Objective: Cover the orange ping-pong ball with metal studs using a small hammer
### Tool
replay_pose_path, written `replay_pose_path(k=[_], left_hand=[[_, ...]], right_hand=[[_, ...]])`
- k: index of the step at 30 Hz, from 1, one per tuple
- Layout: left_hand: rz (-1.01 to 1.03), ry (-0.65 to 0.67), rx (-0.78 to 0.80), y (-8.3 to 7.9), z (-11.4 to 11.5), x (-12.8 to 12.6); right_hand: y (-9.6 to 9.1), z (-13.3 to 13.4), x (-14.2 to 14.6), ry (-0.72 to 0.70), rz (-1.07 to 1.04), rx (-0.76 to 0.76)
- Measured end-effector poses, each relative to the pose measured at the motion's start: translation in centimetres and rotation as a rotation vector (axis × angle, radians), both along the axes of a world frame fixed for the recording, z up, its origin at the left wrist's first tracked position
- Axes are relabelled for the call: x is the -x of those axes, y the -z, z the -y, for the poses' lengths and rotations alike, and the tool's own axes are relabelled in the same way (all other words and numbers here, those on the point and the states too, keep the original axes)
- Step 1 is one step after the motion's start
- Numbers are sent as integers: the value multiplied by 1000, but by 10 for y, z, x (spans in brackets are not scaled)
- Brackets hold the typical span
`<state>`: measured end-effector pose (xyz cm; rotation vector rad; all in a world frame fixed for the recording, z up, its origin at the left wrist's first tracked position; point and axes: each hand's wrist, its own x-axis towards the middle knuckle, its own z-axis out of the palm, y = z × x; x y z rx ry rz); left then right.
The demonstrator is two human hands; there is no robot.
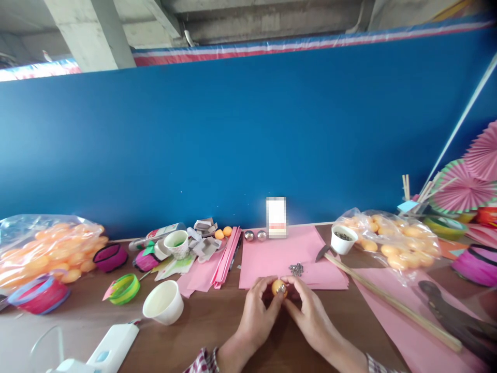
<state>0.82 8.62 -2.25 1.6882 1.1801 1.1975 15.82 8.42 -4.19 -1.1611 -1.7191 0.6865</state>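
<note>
Orange ball [277, 285], two-handed pinch
Left grip [258, 306] and right grip [309, 309] both have it; slacken either and it'd probably roll into those loose silvery bits [296, 269], scattering them.

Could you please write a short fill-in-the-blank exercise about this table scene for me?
1. The left hand and the right hand meet around a small orange ____.
2. The little pile of silver bits lies on ____ paper.
3. In the picture, the cup of dark bits stands to the ____ of the two silver balls.
4. The big board behind the table is ____.

Missing words: ball; pink; right; blue.
</note>
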Motion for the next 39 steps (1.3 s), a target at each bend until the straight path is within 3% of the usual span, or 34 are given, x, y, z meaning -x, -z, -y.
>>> replay_pose_path(k=[10, 25, 33, 39], left_hand=[[45, -13, 11, 10, -2, 0], [161, 9, 102, 10, -3, -1], [38, -8, 39, 6, -3, 0], [67, -35, 56, 7, -3, -2]], right_hand=[[4, -2, 0, 3, 24, -13], [4, -3, 1, 4, -22, 56], [4, -3, 1, -2, -29, 55], [0, -2, 2, -20, -36, 68]])
